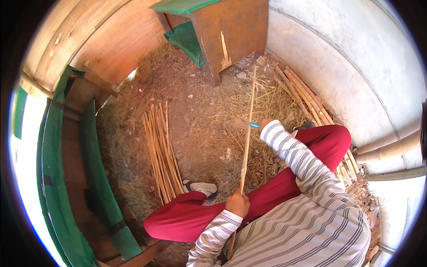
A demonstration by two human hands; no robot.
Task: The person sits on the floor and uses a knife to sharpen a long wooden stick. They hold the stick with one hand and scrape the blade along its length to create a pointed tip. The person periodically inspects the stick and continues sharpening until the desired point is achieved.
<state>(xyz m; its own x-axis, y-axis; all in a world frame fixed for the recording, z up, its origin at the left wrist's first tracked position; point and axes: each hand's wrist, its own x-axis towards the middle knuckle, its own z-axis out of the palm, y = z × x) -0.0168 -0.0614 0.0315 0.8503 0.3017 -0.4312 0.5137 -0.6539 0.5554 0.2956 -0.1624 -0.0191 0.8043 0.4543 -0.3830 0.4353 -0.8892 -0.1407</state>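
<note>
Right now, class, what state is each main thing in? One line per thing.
Left hand: closed around the long strip.
Right hand: closed on the blue-handled tool.
Long strip: nearly straight.
Blue-handled tool: held crosswise at the strip.
Left strips: piled on the ground.
Right strips: lying along the wall.
Wooden cabinet: standing, front damaged.
Green cloth: hanging.

Slats [161, 151] lie left of the stick [245, 158]; poles [311, 100] right; cabinet [238, 33] ahead.

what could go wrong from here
The knife in the right hand might slip along the strip toward the left hand, which grips it bare, lower down. Splinters could catch in that hand too. The strip runs down between the bent knees, so a long slip could perhaps nick the red trousers.
</note>
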